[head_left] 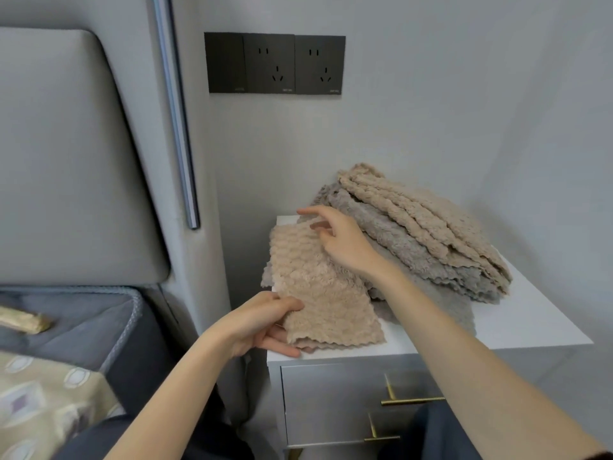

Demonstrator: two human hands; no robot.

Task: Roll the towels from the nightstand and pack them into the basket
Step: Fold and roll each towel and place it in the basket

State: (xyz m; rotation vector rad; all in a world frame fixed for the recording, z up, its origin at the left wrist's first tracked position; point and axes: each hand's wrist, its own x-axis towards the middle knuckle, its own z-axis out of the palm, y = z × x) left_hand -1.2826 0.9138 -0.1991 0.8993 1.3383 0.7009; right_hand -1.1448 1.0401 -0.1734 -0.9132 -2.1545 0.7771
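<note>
I think I am just starting to roll one towel. My left hand (265,322) pinches the near edge of the tan towel (318,287). My right hand (338,240) lies loose on its far end. Next I should lay it flat. It sits on the white nightstand (530,327), left of the towel pile (424,234). The bed (66,313) is on the left. I see no basket.

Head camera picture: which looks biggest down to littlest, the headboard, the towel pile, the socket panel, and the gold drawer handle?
1. headboard
2. towel pile
3. socket panel
4. gold drawer handle, smallest even though it sits nearer the camera than the sockets
</note>
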